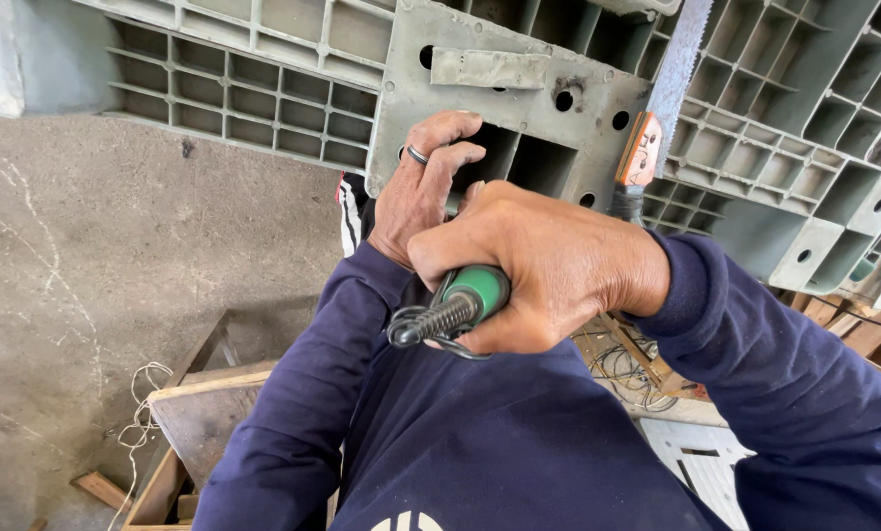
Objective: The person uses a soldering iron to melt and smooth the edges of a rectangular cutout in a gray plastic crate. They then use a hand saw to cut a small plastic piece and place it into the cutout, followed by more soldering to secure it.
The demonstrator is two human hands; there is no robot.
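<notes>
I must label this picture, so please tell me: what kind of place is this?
Probably a workshop or repair yard: a bare concrete floor, a grey plastic pallet being worked on with a green-handled tool, and a saw close by.
</notes>
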